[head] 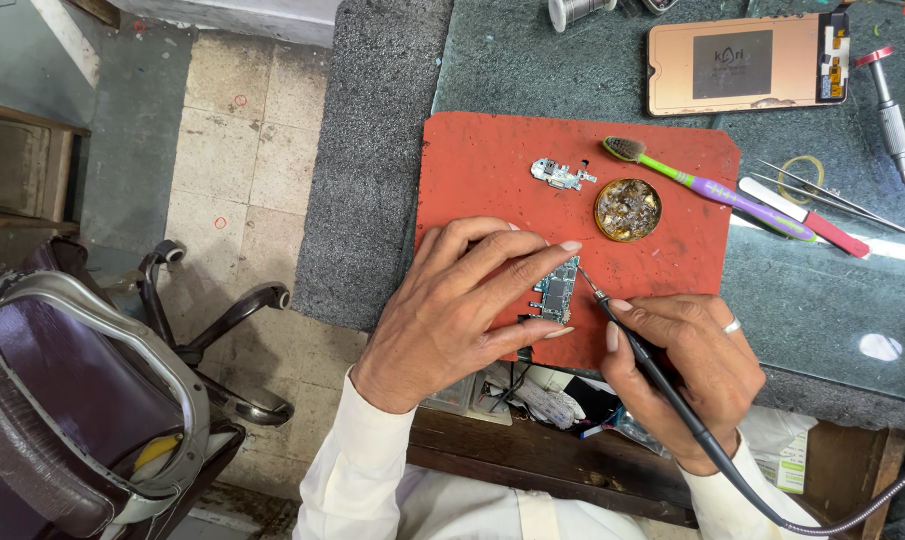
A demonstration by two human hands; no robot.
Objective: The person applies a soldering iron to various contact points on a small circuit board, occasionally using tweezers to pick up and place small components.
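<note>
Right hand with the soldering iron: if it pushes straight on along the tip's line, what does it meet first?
The right hand aims its soldering iron up-left; the tip seems already at the circuit board edge, beside the left hand's fingertips.

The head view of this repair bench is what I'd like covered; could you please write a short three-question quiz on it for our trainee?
1. True or false: the left hand pins the small circuit board against the red mat.
2. Which tool does the right hand hold? A) the corded soldering iron B) the toothbrush C) the tweezers
3. Fill in: the round brass tin lies between the small metal bracket and the ____ .

Key
1. True
2. A; its tip meets the board's upper right edge.
3. toothbrush
</note>
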